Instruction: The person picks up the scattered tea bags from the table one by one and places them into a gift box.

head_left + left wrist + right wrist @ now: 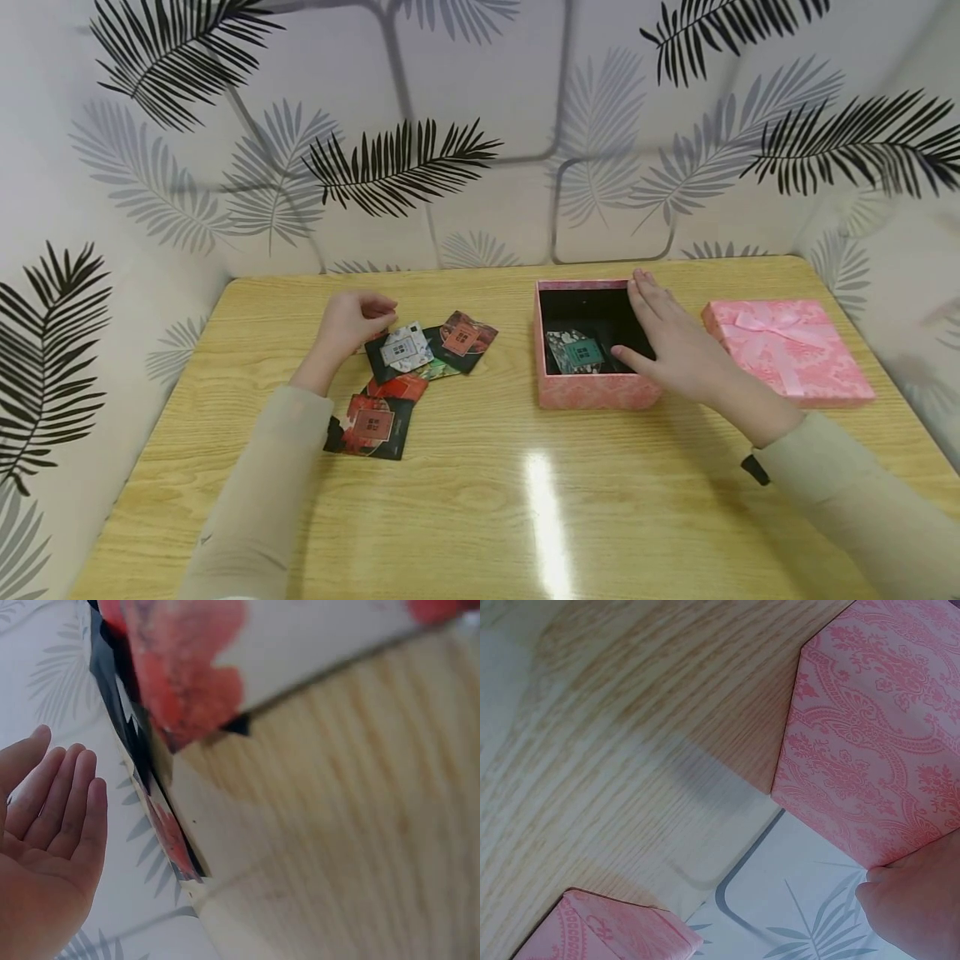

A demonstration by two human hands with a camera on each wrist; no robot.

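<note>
My left hand (351,327) hovers by the back left of a loose pile of small printed packets, its fingertips close to a white-labelled packet (405,348). In the left wrist view the left hand (56,836) shows an empty palm with extended fingers. Other packets overlap around it: a dark one with a brown label (460,340), and a red and black one (372,427) nearest me. My right hand (678,350) lies over the right rim of an uncovered pink box (592,392), fingers straight towards its back corner. Inside the black interior lies a green-labelled packet (576,353).
A pink patterned lid (787,350) with a ribbon bow lies right of the box. The wooden table (465,500) meets a leaf-printed backdrop (510,208) behind and at both sides.
</note>
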